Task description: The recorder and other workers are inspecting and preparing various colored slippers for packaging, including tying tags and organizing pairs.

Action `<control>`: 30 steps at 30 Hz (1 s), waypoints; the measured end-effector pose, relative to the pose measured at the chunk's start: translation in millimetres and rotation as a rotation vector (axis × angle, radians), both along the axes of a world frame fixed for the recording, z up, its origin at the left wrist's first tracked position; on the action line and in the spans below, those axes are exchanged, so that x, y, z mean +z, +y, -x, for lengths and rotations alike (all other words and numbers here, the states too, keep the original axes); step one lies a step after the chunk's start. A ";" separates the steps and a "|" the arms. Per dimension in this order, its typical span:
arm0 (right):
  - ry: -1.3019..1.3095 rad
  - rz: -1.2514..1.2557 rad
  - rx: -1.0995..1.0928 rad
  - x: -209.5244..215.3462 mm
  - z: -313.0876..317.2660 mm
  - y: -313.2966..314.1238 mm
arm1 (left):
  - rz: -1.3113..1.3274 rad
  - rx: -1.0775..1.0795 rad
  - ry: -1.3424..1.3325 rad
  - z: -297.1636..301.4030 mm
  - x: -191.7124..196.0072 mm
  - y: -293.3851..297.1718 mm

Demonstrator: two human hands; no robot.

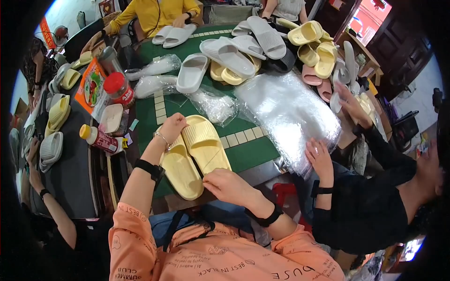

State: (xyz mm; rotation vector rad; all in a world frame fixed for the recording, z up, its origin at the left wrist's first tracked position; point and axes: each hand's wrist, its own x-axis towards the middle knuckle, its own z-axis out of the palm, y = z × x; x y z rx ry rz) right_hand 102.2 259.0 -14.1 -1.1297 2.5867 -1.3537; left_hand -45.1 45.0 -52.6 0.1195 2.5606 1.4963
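Side by side at the near edge of the green table lie two yellow slippers, toes pointing away from me. My left hand is closed at the toe end, its curled fingers against the slippers. At the heel end my right hand is closed in a pinch, thumb and forefinger together beside the slippers. Whatever either hand pinches is too small or hidden to name. Beyond the slippers lies a crumpled clear plastic bag, and a grey slipper rests behind it.
Flat clear plastic bags are stacked at right, under a co-worker's hand. Grey slippers and yellow slippers heap behind. A red-lidded jar and a yellow-capped bottle stand left. A person in yellow sits opposite.
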 end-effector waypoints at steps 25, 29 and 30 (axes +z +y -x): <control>0.193 -0.210 -0.051 -14.8 68.1 -11.3 | 0.029 -0.176 -0.070 23.6 17.9 25.8; 0.296 -0.193 0.001 -31.5 69.7 -16.9 | -0.152 -0.104 -0.339 28.6 0.0 23.7; 0.234 -0.278 -0.008 -37.5 73.7 -18.1 | -0.152 -0.132 -0.327 33.2 -4.2 26.8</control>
